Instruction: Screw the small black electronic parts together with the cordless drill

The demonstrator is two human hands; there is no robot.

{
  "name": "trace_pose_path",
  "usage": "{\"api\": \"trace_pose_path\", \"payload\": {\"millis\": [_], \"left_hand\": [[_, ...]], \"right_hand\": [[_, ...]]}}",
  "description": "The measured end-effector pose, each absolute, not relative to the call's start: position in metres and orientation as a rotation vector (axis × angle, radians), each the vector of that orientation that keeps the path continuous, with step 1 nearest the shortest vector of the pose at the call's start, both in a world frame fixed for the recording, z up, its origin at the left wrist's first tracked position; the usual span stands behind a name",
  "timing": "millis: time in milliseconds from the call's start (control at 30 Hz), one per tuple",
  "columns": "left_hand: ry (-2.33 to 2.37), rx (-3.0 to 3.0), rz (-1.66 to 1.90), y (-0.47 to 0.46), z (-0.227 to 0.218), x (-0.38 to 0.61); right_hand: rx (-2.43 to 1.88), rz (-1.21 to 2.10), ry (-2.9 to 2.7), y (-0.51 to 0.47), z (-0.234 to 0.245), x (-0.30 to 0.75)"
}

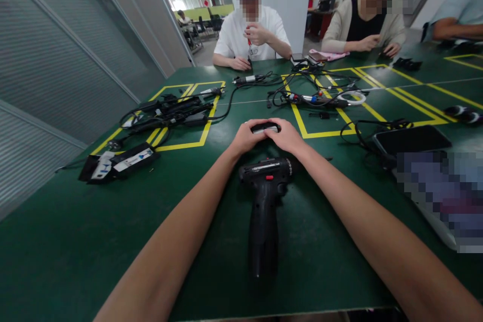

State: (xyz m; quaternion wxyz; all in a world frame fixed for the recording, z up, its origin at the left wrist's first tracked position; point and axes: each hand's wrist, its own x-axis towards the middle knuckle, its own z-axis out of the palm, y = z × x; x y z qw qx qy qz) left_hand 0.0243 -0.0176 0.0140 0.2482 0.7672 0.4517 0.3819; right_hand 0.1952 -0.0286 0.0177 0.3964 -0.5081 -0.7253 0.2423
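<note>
Both hands meet just beyond a black cordless drill (263, 211) that lies on the green table between my forearms. My left hand (246, 137) curls round the left end of a small dark object with a pale strip (265, 129). On its right end my right hand (288, 136) is closed, fingers bent over the far side. Much of this object is covered by the fingers, and I cannot tell its kind. The drill's red switch shows on its body, its handle points toward me, and its chuck is partly behind my right forearm.
Tangled black cables and tools (177, 110) lie inside yellow tape at the left, near a black labelled pack (134, 158). More corded tools (317, 100) lie ahead. A phone (413, 139) and a tablet-like device (426, 206) are at right. Several people sit across the table.
</note>
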Motion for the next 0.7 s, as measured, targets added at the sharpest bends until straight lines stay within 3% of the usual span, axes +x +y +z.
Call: {"api": "trace_pose_path", "payload": {"millis": [567,700], "left_hand": [[1.278,2.212,1.018,-0.021,0.005,0.033],[1.288,1.984,1.054,-0.026,0.010,0.021]], "right_hand": [[-1.362,0.519,-1.871,-0.030,0.021,0.201],[-1.386,0.518,-1.867,-0.032,0.024,0.199]]}}
